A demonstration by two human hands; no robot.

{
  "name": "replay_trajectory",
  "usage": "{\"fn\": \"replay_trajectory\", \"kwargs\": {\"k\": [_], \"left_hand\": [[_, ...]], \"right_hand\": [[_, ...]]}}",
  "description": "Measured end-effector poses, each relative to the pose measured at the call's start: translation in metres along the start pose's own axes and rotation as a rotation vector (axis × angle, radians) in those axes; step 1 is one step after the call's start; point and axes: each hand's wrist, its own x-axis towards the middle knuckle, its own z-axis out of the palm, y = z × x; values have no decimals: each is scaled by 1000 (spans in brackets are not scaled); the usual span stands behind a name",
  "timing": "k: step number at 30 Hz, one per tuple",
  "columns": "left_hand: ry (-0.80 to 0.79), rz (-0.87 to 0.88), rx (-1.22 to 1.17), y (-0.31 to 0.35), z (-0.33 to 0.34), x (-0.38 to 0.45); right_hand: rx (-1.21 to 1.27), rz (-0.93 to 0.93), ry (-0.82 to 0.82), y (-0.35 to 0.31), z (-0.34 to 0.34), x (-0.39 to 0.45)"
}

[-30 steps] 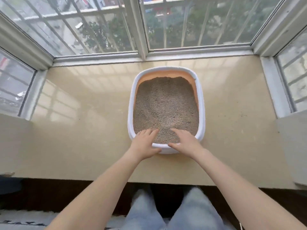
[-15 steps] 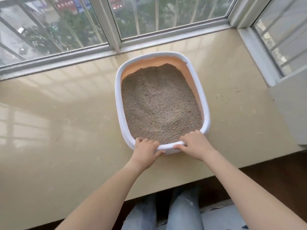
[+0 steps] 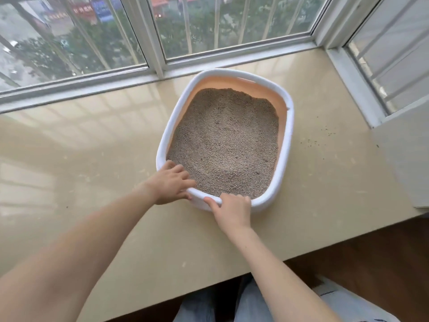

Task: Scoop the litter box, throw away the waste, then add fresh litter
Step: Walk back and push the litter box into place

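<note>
A litter box (image 3: 286,145) with a white rim and peach inner walls sits on the beige window ledge (image 3: 92,173), turned a little clockwise. It holds grey-brown litter (image 3: 225,140), heaped higher toward the far end. My left hand (image 3: 169,185) grips the near-left corner of the rim, fingers over the inside and thumb under the edge. My right hand (image 3: 232,209) grips the near rim just to the right of it, fingers curled over the top.
Barred windows (image 3: 209,26) enclose the ledge at the back and on the right. Scattered litter grains (image 3: 318,139) lie on the ledge right of the box. A pale wall block (image 3: 404,163) stands at the right. My legs and dark floor show below the ledge's front edge.
My hands went from lying flat over the near edge to gripping the rim. The box now sits rotated and further right in view, as my head has shifted left.
</note>
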Motion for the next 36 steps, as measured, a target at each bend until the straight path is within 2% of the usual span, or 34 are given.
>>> {"fn": "replay_trajectory", "kwargs": {"k": [2,4,8,10,12,14,16,18,21,23,29,32,36], "left_hand": [[0,-42,78,-21,-3,6],[2,-165,99,-36,-5,11],[133,-476,-107,-37,-5,15],[253,-538,-224,-18,-7,13],[332,-492,-303,11,-12,11],[352,-442,-344,41,-20,10],[395,-430,-381,67,-27,16],[419,-406,-392,87,-31,29],[328,-384,-362,109,-37,58],[258,-433,-362,123,-39,79],[296,-648,-472,142,-37,116],[406,-661,-506,142,-34,119],[419,-655,-522,137,-35,127]], "right_hand": [[60,48,-4,-18,-2,14],[109,84,-11,-37,-4,31],[202,186,-26,-71,-11,67],[316,206,-53,-80,-17,81],[431,109,-104,-76,-23,87],[493,-84,-147,-53,-31,84],[347,-269,-131,-11,-41,79],[58,-408,-130,42,-53,79],[-334,-563,-118,100,-74,92],[-440,-599,-101,119,-88,114],[-491,-585,-207,158,-134,191],[-394,-628,-212,171,-145,216],[-251,-663,-141,182,-144,228]]}}
